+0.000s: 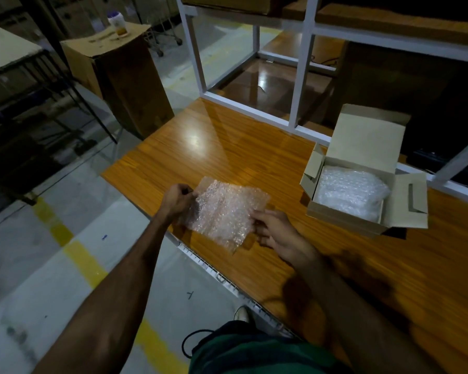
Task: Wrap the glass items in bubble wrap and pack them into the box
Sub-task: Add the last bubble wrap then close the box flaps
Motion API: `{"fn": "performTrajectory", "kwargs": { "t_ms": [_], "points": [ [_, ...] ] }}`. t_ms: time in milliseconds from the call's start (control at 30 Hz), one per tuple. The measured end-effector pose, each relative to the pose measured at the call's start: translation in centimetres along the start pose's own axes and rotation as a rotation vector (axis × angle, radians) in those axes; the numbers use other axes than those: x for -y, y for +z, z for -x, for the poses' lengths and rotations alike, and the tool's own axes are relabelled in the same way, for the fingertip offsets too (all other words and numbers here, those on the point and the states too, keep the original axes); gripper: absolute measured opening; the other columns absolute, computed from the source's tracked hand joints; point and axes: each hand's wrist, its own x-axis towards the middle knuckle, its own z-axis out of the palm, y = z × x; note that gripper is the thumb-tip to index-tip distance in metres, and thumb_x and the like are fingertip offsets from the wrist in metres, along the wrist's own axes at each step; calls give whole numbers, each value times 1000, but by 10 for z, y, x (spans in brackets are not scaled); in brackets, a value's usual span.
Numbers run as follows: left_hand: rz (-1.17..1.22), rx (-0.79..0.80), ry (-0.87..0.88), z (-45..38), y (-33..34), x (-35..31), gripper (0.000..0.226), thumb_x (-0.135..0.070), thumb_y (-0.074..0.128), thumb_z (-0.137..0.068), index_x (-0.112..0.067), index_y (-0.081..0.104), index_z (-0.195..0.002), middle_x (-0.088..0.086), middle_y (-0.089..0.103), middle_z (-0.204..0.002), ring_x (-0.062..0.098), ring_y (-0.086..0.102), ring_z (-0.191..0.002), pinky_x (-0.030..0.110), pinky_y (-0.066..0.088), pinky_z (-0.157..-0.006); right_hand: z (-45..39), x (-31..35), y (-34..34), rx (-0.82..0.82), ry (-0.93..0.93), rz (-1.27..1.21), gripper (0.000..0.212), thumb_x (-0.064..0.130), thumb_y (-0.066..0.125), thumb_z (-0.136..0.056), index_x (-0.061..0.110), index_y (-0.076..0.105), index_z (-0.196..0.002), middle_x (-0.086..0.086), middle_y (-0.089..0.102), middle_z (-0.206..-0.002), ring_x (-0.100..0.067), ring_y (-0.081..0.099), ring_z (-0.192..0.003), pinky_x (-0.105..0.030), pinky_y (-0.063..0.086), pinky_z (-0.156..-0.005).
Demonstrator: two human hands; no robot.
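A clear sheet of bubble wrap (225,211) lies spread near the front left corner of the wooden table (254,147). My left hand (177,199) pinches its left edge. My right hand (277,233) holds its right edge between thumb and fingers. To the right stands a small open cardboard box (343,217) with its lid and flaps up. Inside it lies a bundle wrapped in bubble wrap (351,193). No bare glass item shows on the table.
A white metal frame (303,68) rises at the table's back and right. A tall cardboard box (119,76) stands on the floor to the left, with a jar (118,24) on top. Yellow floor lines run below the table edge.
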Motion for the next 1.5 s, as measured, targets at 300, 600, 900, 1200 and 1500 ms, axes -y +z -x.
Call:
{"fn": "performTrajectory", "kwargs": {
  "t_ms": [300,600,900,1200,1500],
  "points": [
    [-230,-276,88,12,8,-8,20,-34,57,-104,-15,63,-107,2,66,-97,17,62,-79,32,52,-62,-1,-22,8,-180,87,311,13,28,68,-101,17,73,-103,-2,80,-88,-16,76,-72,-31,55,-58],
    [-505,-237,116,53,39,-13,37,-51,57,-100,-25,67,-125,8,55,-136,26,48,-123,44,46,-100,-32,-4,22,-297,-654,1280,37,40,66,-100,26,63,-134,-1,58,-139,-20,56,-124,-42,48,-102],
    [-387,-109,69,31,21,-4,64,-54,64,-95,-28,47,-151,12,52,-143,33,41,-134,55,34,-108,-57,-9,19,-206,-496,1338,72,51,80,-87,28,49,-149,-4,54,-148,-27,48,-138,-46,38,-105],
    [164,100,-15,19,10,-18,17,-20,72,-96,-7,70,-106,10,74,-95,33,74,-88,33,60,-62,-42,1,10,-211,-150,856,54,34,84,-82,26,68,-133,4,73,-123,-22,69,-110,-44,58,-94],
    [728,481,-30,38,-40,-60,14,-5,69,-91,-15,74,-99,8,67,-97,20,61,-83,34,53,-71,-11,16,-47,-36,-242,-142,62,6,89,-80,13,64,-136,-11,74,-129,-32,71,-120,-57,55,-106]
  ]
}}
